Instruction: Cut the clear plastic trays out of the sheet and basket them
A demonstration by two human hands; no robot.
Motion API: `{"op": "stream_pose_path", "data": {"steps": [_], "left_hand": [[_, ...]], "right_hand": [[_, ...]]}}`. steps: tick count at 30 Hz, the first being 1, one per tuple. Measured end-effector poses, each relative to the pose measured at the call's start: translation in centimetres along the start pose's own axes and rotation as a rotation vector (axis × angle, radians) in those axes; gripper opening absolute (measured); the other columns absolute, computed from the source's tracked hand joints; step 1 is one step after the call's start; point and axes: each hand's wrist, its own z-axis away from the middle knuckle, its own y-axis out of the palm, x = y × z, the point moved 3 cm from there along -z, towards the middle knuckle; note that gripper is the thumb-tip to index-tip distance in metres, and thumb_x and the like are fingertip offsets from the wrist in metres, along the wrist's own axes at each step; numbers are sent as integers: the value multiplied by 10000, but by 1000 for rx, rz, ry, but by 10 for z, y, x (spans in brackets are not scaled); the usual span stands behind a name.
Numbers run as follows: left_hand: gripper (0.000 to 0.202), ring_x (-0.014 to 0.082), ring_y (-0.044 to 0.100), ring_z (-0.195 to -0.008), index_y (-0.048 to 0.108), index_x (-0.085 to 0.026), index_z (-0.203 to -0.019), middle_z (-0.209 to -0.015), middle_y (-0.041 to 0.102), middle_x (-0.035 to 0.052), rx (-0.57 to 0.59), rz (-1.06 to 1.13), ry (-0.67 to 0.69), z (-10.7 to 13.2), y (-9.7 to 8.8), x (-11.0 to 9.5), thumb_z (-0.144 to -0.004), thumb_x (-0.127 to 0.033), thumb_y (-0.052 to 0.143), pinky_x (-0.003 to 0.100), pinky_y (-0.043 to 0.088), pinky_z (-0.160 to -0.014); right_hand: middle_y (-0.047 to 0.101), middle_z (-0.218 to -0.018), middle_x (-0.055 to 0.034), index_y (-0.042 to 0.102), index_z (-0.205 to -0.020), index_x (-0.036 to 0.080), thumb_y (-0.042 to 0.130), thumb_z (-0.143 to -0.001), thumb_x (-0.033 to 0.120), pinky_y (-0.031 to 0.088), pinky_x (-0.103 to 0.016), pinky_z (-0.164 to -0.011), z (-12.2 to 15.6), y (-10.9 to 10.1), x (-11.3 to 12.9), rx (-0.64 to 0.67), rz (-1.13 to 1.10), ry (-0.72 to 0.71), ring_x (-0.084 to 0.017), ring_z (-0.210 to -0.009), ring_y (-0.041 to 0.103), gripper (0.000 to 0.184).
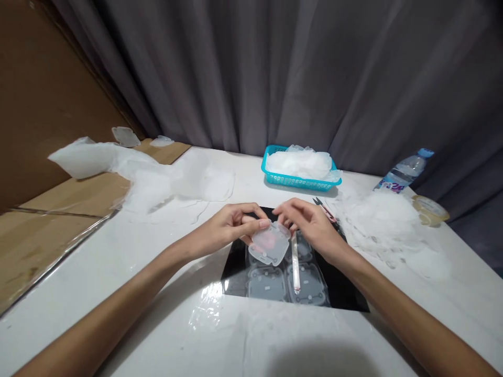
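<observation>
My left hand (241, 222) is closed on a thin, translucent, frosted plastic piece (271, 245), roughly square with notched edges. Its thumb lies on top of the upper edge, and pinkish fingers show through from beneath. My right hand (301, 217) hovers by the piece's upper right corner, fingers bent and apart; whether they touch it I cannot tell. A slim white strip-like tool (296, 269) extends from below my right fingers. Under both hands is a black mat (346, 293) bearing several similar clear rounded-square shapes (267, 284).
A turquoise basket (302, 182) with white translucent material stands at the back. Small snips (326, 209), a white film heap (387, 220), a water bottle (406, 170) and a tape roll (431, 210) are right. White sheeting (157, 178) and cardboard (70, 201) lie left.
</observation>
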Motion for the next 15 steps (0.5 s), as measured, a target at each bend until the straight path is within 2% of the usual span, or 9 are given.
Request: {"op": "stream_pose_path", "data": {"steps": [2, 4, 8, 11, 13, 15], "left_hand": [[274, 104, 647, -649, 699, -159, -983, -726, 713, 1, 28, 19, -22, -1, 3, 4, -989, -433, 685, 192, 538, -646], [270, 94, 607, -626, 688, -160, -957, -683, 649, -26, 41, 20, -32, -1, 4, 8, -992, -427, 680, 191, 519, -645], [274, 85, 521, -613, 665, -170, -926, -649, 522, -59, 53, -46, -35, -2, 2, 15, -1001, -434, 659, 190, 475, -648], [288, 100, 522, -629, 656, -177, -964, -688, 547, -46, 89, -65, -52, -3, 3, 19, -1012, -460, 630, 219, 475, -658], [295, 107, 526, -635, 660, -177, -992, -723, 580, -31, 96, -91, -57, -4, 5, 22, -1006, -471, 634, 224, 458, -637], [310, 102, 511, -622, 660, -173, -983, -716, 579, -32, 99, -115, -56, -5, 6, 23, -1000, -482, 641, 219, 436, -617]], "right_hand": [[666, -775, -1, 702, -844, 182, 740, -892, 562, 460, -254, -647, 0, 2, -1, 52, 50, -2, -132, -702, 598, 385], [661, -762, 7, 688, -812, 181, 757, -875, 558, 452, -256, -649, 0, 4, -7, 89, 23, 26, -126, -689, 587, 388], [667, -776, 11, 690, -840, 180, 775, -857, 548, 454, -261, -649, 0, 4, -16, 149, -20, 66, -124, -684, 585, 378], [703, -836, -10, 708, -905, 180, 774, -870, 493, 495, -283, -694, 0, 0, -17, 192, 24, 82, -148, -739, 630, 322], [725, -923, -39, 718, -985, 180, 716, -927, 406, 522, -314, -768, 1, -6, -16, 145, 173, 13, -176, -830, 660, 233], [721, -1007, -70, 707, -1032, 183, 603, -997, 306, 519, -367, -875, 5, -15, -15, -2, 432, -117, -210, -946, 656, 165]]}}
